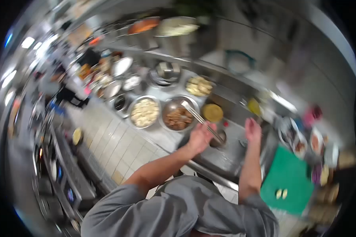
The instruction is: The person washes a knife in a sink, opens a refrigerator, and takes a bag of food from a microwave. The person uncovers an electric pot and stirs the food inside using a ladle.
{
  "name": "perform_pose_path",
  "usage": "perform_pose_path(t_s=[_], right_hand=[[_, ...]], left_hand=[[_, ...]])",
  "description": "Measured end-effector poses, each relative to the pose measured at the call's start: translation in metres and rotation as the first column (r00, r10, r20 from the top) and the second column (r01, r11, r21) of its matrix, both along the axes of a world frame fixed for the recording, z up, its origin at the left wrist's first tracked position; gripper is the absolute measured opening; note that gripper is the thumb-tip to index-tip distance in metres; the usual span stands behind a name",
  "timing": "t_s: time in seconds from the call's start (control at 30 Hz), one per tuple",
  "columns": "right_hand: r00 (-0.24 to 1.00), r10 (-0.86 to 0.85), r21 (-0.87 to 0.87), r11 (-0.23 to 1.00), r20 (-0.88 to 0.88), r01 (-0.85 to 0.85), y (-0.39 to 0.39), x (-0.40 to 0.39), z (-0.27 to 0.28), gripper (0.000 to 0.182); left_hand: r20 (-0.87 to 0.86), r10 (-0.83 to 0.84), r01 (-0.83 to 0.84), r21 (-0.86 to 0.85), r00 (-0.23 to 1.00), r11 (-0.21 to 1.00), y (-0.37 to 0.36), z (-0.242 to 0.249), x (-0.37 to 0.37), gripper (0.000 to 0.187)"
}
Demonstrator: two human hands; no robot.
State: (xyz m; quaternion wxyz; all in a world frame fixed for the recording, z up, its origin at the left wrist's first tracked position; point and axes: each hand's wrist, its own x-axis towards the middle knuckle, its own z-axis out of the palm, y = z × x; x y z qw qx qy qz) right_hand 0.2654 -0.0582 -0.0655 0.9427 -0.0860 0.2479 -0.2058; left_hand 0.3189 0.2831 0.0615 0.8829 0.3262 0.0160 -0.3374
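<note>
My left hand (201, 138) is wrapped round a pair of metal tongs (194, 113), whose far end reaches over a metal bowl of brown food pieces (178, 118). Just under this hand, a small dark round vessel (218, 139) sits in the metal sink (229, 152). My right hand (252, 129) is raised over the right part of the sink, fingers curled and blurred; whether anything is in it cannot be made out. Beyond the sink's near left part is a round yellow container (213, 113).
Bowls of pale pieces (145, 112) and yellowish pieces (199, 86) stand on the counter. A green cutting board (287, 179) with two small pale pieces lies right. Several small bowls (300, 145) are behind it. Another person (57, 87) stands far left.
</note>
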Motion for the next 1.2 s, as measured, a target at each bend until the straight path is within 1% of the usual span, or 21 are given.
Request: perform_pose_path(t_s=[0.07,0.1,0.13,0.2,0.27,0.37,0.43,0.47,0.53,0.57,0.6,0.63,0.67,0.7,0.8,0.83,0.9,0.93,1.0,1.1,1.2], right_hand=[[0.997,-0.051,-0.308,0.951,-0.060,0.030,0.015,-0.010,0.027,0.015],[0.975,-0.011,-0.407,0.910,-0.221,-0.082,0.022,-0.014,0.043,0.023],[0.877,0.004,-0.530,0.795,-0.481,-0.294,0.029,-0.016,0.047,0.036],[0.697,0.148,-0.460,0.653,-0.701,-0.602,0.041,-0.037,0.061,0.048],[0.782,0.265,-0.323,0.801,-0.565,-0.505,0.033,-0.045,0.044,0.052],[0.778,0.132,-0.321,0.859,-0.615,-0.400,0.035,-0.047,0.036,0.050],[0.837,0.046,-0.485,0.797,-0.545,-0.360,0.046,-0.062,0.079,0.049],[0.839,0.018,-0.485,0.809,-0.544,-0.332,0.044,-0.061,0.075,0.049],[0.757,-0.052,-0.595,0.655,-0.651,-0.466,0.028,-0.057,0.056,0.048],[0.756,-0.076,-0.595,0.670,-0.650,-0.444,0.024,-0.057,0.049,0.048],[0.761,-0.127,-0.651,0.618,-0.637,-0.441,0.020,-0.058,0.045,0.048],[0.762,-0.179,-0.701,0.561,-0.622,-0.440,0.014,-0.061,0.040,0.049],[0.744,-0.102,-0.636,0.603,-0.660,-0.482,0.013,-0.073,0.069,0.049],[0.739,-0.123,-0.635,0.616,-0.663,-0.467,0.006,-0.074,0.060,0.049],[0.776,-0.439,-0.889,0.296,-0.452,-0.350,-0.006,-0.071,0.026,0.040],[0.774,-0.443,-0.888,0.301,-0.453,-0.347,-0.010,-0.076,0.022,0.040],[0.815,-0.134,-0.704,0.593,-0.564,-0.390,-0.011,-0.092,0.062,0.038],[0.817,-0.127,-0.701,0.596,-0.563,-0.391,-0.009,-0.092,0.067,0.038],[0.784,-0.068,-0.447,0.850,-0.618,-0.279,-0.006,-0.088,0.074,0.037],[0.721,-0.054,-0.413,0.847,-0.691,-0.333,0.002,-0.078,0.079,0.037],[0.784,-0.008,-0.406,0.859,-0.621,-0.313,0.005,-0.070,0.067,0.034]], left_hand=[[-0.035,-0.037,0.037,0.011,0.999,0.999,-0.043,-0.001,0.002,0.015],[-0.081,-0.036,0.039,0.031,0.996,0.999,-0.065,0.004,0.002,0.018],[-0.095,-0.095,0.098,0.029,0.991,0.995,-0.091,0.005,0.003,0.018],[-0.058,0.027,-0.021,0.099,0.998,0.995,-0.149,0.005,-0.005,0.027],[-0.023,0.002,0.001,0.111,1.000,0.994,-0.174,0.001,-0.010,0.032],[-0.021,-0.078,0.080,0.139,0.997,0.987,-0.200,-0.018,-0.020,0.034],[-0.041,-0.339,0.336,0.295,0.940,0.894,-0.212,-0.059,-0.015,0.027],[-0.003,-0.489,0.467,0.303,0.872,0.831,-0.220,-0.104,-0.004,0.020],[0.008,-0.506,0.477,0.320,0.863,0.819,-0.230,-0.093,-0.020,0.024],[0.017,-0.495,0.462,0.337,0.869,0.821,-0.234,-0.089,-0.026,0.027],[0.039,-0.517,0.482,0.310,0.855,0.820,-0.239,-0.090,-0.026,0.039],[0.039,-0.546,0.510,0.311,0.837,0.802,-0.247,-0.091,-0.027,0.039],[0.073,-0.528,0.480,0.327,0.846,0.814,-0.255,-0.086,-0.031,0.046],[0.105,-0.505,0.446,0.340,0.857,0.828,-0.261,-0.086,-0.032,0.054],[0.132,-0.569,0.497,0.355,0.812,0.792,-0.270,-0.083,-0.031,0.056],[0.161,-0.574,0.498,0.350,0.803,0.794,-0.271,-0.081,-0.032,0.053],[0.201,-0.561,0.466,0.374,0.803,0.802,-0.274,-0.079,-0.036,0.049],[0.212,-0.561,0.453,0.400,0.800,0.797,-0.272,-0.083,-0.035,0.049],[0.209,-0.577,0.467,0.406,0.790,0.786,-0.268,-0.078,-0.034,0.052],[0.201,-0.623,0.515,0.405,0.756,0.756,-0.258,-0.060,-0.036,0.054],[0.234,-0.692,0.553,0.454,0.683,0.699,-0.244,-0.064,-0.024,0.055]])
